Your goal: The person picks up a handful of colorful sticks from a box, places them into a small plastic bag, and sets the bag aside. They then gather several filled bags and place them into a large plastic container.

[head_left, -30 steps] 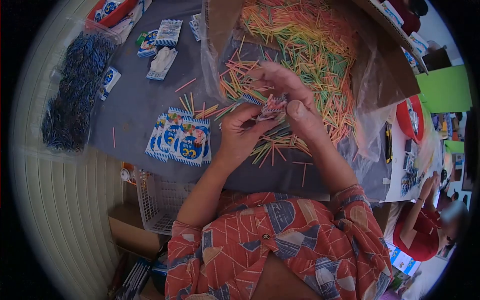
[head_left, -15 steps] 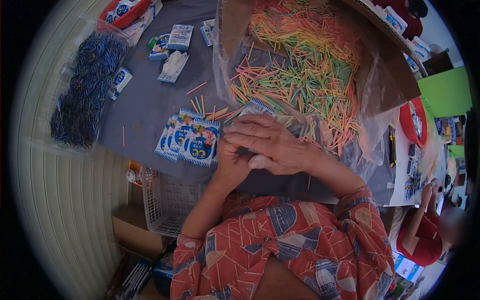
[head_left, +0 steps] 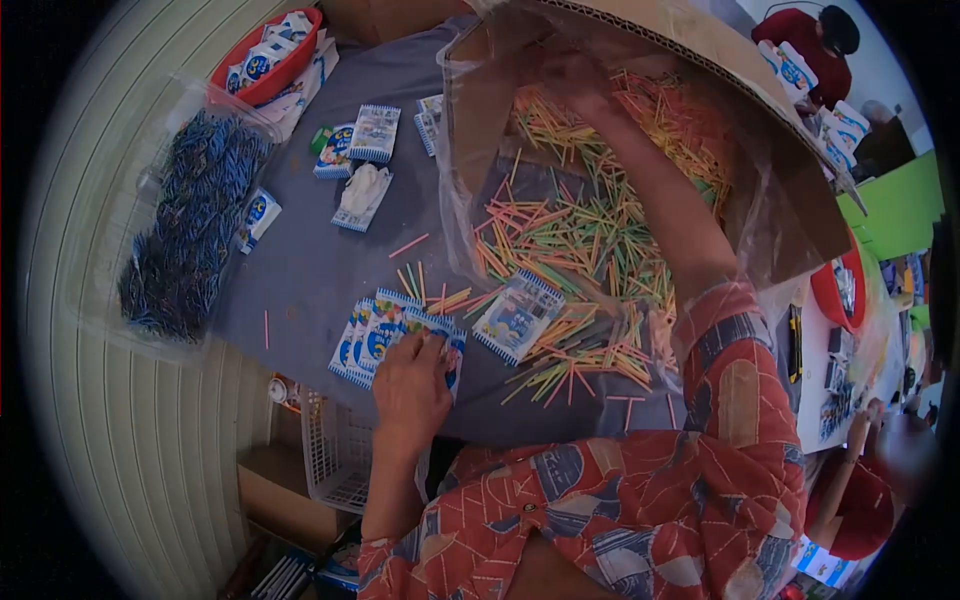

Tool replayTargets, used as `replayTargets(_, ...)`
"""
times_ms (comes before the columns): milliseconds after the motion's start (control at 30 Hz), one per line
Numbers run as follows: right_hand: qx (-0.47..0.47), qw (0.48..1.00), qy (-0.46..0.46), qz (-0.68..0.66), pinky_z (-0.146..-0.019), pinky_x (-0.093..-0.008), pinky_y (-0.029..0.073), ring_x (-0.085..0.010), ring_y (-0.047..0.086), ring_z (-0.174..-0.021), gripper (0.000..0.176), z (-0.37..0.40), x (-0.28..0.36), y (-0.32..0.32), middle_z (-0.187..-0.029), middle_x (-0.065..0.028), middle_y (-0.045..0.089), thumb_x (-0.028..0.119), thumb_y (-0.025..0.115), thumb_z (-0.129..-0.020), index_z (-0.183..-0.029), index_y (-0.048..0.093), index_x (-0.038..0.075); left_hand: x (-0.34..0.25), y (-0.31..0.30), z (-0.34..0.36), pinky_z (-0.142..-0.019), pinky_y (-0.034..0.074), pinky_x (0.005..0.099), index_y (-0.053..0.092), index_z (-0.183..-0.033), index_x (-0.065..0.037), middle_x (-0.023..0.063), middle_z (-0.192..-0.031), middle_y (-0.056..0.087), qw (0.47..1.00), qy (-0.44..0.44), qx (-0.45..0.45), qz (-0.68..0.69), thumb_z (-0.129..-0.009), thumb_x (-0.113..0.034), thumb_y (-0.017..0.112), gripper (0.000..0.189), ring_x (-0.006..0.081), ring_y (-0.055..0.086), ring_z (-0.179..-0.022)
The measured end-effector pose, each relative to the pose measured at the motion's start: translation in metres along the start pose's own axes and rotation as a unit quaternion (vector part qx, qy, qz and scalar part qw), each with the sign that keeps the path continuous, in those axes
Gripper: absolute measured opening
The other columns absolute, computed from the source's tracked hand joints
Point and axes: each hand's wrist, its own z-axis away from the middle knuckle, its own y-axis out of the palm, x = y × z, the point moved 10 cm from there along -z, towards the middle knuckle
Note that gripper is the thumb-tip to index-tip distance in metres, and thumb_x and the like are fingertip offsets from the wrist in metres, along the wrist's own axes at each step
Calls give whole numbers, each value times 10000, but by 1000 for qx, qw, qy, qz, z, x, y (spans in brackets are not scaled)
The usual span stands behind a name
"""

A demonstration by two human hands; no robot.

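Note:
My left hand [head_left: 412, 385] lies over the right end of a row of overlapping blue-and-white packets [head_left: 375, 335], its fingers resting on them, spread somewhat. My right hand [head_left: 572, 78] reaches deep into the cardboard box [head_left: 800, 195], at the far side of the colored sticks [head_left: 610, 215]; its fingers are dim and blurred. Between the hands, near the box's front edge, lies a single packet [head_left: 518, 315] with its printed side up. Loose sticks [head_left: 440, 297] are scattered beside the packets.
At the left stands a clear tray [head_left: 190, 230] of dark blue twisted strands. Behind it is a red basin [head_left: 290, 75] of packets. More packets [head_left: 374, 133] and a crumpled white piece [head_left: 362, 190] lie mid-table. A white crate [head_left: 335, 455] sits below. Two other people are at the right.
My hands, together before, have parted. The left moved down onto the packet row; the right went far forward into the box. The single packet now shows fully. The whole view has shifted slightly.

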Motion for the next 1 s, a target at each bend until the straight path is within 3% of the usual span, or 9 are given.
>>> replayTargets(100, -150, 950, -201, -188, -701, -353, 524, -177, 650, -763, 266, -50, 17, 3, -968, -83, 702, 258, 584, -931, -1075, 670, 52, 3, -1, -3, -796, 483, 442, 649, -1133, -59, 161, -1054, 614, 999, 2, 4, -35, -809, -111, 668, 328, 346, 604, -960)
replayTargets(133, -153, 948, -201, -192, -701, -353, 524, -177, 650, -763, 266, -58, 17, 6, -968, -83, 702, 258, 584, -931, -1075, 670, 52, 1, -6, -6, -796, 483, 442, 649, -1133, -59, 161, -1054, 614, 999, 3, 3, -41, -809, -111, 668, 328, 346, 604, -960)
replayTargets(233, -133, 935, -172, -282, -689, -341, 520, -169, 642, -760, 259, -101, 23, 29, -949, -74, 694, 250, 585, -931, -1081, 665, 54, 11, -11, -14, -780, 484, 433, 640, -1180, -68, 142, -1045, 590, 993, -84, 61, -54, -799, -98, 689, 385, 335, 592, -926)
replayTargets(400, -76, 903, -99, -411, -668, -321, 513, -155, 628, -755, 249, -125, -13, 64, -917, -60, 683, 237, 586, -929, -1089, 656, 59, -20, -35, -27, -722, 488, 415, 646, -1158, -58, 128, -1001, 574, 996, 23, -80, 43, -759, -69, 734, 409, 311, 571, -866)
replayTargets(500, -47, 872, -67, -482, -655, -309, 509, -147, 620, -752, 244, -132, -20, 69, -897, -51, 676, 229, 587, -928, -1095, 650, 62, -48, -12, -33, -704, 493, 412, 659, -1087, -38, 122, -966, 581, 987, 111, -21, 113, -759, -92, 746, 344, 304, 576, -866)
replayTargets(633, -10, 823, -35, -566, -638, -293, 503, -136, 610, -748, 238, -106, -44, 49, -871, -39, 666, 218, 589, -927, -1101, 643, 65, -79, 16, -44, -697, 495, 434, 666, -1039, -23, 161, -940, 606, 976, 158, 16, 148, -748, -70, 753, 308, 340, 600, -848)
replayTargets(900, 18, 720, 48, -692, -609, -265, 493, -116, 591, -741, 231, 29, -53, 8, -826, -19, 650, 199, 591, -925, -1114, 631, 72, -101, 62, -43, -672, 546, 382, 656, -903, 59, 146, -979, 560, 986, 161, 9, -34, -771, -174, 688, 269, 294, 579, -897)
replayTargets(967, 173, 547, 87, -814, -426, -201, 296, -78, 419, -539, 98, 87, -37, 37, -713, 5, 534, 223, 595, -941, -922, 542, 142, -110, 70, -38, -654, 548, 376, 659, -883, 62, 151, -963, 557, 980, 182, 17, -85, -762, -164, 672, 257, 292, 580, -890)
replayTargets(1000, 165, 548, 94, -814, -426, -201, 296, -78, 419, -539, 98, 108, -38, 40, -713, 5, 534, 223, 595, -941, -922, 542, 142, -114, 75, -37, -636, 551, 369, 661, -864, 66, 155, -947, 553, 971, 193, 16, -139, -754, -155, 656, 247, 289, 581, -883)
